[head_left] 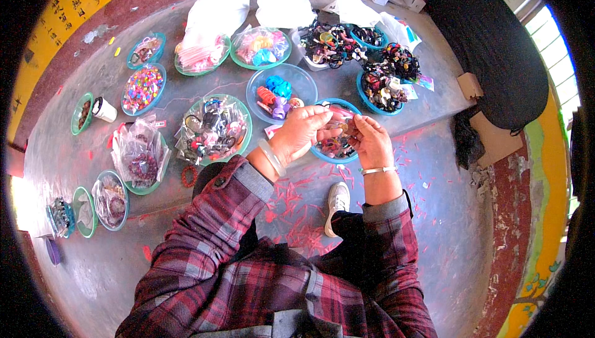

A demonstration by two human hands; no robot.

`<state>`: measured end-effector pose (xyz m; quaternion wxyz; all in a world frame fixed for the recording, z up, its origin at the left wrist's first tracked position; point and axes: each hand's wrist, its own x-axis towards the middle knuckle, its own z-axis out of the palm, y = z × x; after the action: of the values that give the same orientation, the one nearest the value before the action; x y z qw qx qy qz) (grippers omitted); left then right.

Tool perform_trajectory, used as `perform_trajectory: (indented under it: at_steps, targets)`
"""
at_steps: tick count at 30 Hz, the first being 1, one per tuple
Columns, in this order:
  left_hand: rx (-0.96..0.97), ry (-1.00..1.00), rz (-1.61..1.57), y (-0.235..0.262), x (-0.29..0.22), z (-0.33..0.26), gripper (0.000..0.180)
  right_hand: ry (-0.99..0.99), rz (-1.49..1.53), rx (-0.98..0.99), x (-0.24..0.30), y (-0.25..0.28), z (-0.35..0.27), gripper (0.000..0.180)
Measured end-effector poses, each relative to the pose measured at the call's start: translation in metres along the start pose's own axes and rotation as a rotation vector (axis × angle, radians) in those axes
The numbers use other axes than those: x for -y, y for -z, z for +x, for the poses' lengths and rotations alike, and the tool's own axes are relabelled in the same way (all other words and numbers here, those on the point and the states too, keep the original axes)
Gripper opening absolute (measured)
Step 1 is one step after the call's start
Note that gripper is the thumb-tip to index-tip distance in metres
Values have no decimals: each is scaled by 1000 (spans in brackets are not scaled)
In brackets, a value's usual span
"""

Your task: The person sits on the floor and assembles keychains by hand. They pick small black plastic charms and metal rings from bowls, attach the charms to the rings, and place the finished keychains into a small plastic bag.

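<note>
**Two hands at a packet over the blue bowl**

Above the blue-rimmed bowl [334, 151], a small clear packet [340, 116] of trinkets sits between both hands. The left hand [302, 132] curls over it from the left, its grip closed on the packet's near edge, a pale bangle [271, 157] on the wrist. The right hand [370, 141] meets it from the right, fingers pinched on the packet's other side; a thin silver bracelet [379, 170] circles that wrist. What exactly lies inside the packet is too small to tell.

Just beyond the bowl stands a clear bowl [282, 85] with blue and orange clips. To the bowl's left is a green-rimmed dish [215, 128] heaped with bagged dark pieces; farther left, a dish of bright beads [143, 88]. Past the bowl to the right, blue dishes [384, 87] hold dark hair ties. All rest on a grey concrete surface [440, 65]. Below the bowl, a white shoe [338, 201] rests on the floor among red scraps.
</note>
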<state>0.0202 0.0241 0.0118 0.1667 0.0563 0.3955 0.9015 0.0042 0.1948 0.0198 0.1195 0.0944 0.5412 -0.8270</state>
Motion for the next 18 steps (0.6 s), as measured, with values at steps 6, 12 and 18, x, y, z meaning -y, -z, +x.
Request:
perform_trajectory:
  at_steps: [6, 12, 18]
  targets:
    - [36, 49, 120, 8, 9, 5, 29, 806, -797, -247, 4, -12, -4, 11]
    - [-36, -60, 537, 14, 20, 9, 27, 1035, -1174, -129, 7, -33, -23, 8]
    - [-8, -301, 1016, 9, 21, 6, 22, 1055, -1363, -118, 5, -32, -23, 7]
